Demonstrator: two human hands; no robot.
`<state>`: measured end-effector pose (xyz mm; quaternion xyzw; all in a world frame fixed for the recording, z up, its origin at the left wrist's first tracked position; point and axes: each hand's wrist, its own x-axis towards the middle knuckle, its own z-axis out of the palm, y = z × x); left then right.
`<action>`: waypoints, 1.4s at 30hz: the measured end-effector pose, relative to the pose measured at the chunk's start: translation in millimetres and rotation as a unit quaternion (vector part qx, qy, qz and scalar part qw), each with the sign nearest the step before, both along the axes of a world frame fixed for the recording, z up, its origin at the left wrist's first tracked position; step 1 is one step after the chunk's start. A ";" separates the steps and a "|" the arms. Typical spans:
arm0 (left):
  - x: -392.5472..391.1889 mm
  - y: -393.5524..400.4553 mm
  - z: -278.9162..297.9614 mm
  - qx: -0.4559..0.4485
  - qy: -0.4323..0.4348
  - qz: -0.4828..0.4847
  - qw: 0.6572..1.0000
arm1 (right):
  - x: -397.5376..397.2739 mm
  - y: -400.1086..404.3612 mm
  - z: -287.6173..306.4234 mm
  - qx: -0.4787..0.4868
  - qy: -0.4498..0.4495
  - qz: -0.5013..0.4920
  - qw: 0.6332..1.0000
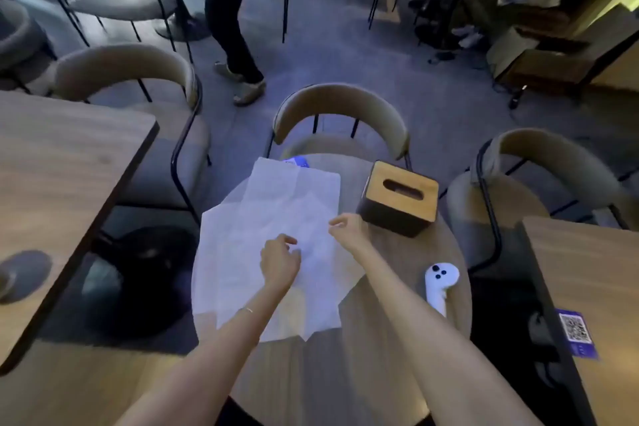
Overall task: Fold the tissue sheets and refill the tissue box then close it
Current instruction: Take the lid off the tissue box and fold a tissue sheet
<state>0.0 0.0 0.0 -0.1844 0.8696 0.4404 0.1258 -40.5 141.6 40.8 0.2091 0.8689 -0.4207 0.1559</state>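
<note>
Several white tissue sheets [256, 235] lie spread and overlapping on a small round wooden table [380, 339]. My left hand [279, 261] rests on the middle of the sheets with its fingers curled and pinching toward the paper. My right hand [347, 228] hovers at the sheets' right edge, fingers bent, thumb and forefinger close together; whether it grips a sheet is unclear. The tissue box [399, 199], dark with a light wooden lid and an oval slot, stands closed at the table's far right, just beyond my right hand.
A white handheld controller [440, 284] lies on the table's right side. Curved-back chairs [340, 121] ring the table. Wooden tables stand at left [52, 183] and right [594, 287]. A person's legs [238, 45] are on the floor beyond.
</note>
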 end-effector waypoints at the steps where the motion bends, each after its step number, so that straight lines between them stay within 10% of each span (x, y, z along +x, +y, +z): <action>1: 7.8 -1.1 -3.9 -0.017 -0.020 0.009 1.000 | 2.4 0.2 -5.3 0.020 -0.006 0.012 1.000; 16: 27.6 4.1 -17.5 -0.087 -0.018 -0.024 0.996 | -2.2 14.3 -38.2 0.140 -0.033 0.074 0.987; 29: 0.3 1.8 6.8 0.124 0.104 0.112 0.980 | -2.1 49.7 29.4 -0.205 -0.103 -0.041 0.973; 33: -9.5 3.9 20.5 0.219 0.034 0.165 0.961 | 6.3 78.9 44.7 -0.348 -0.034 -0.105 0.931; 42: -44.8 12.1 48.6 0.424 -0.094 0.014 0.901 | 43.5 120.1 53.4 -0.342 0.000 -0.123 0.931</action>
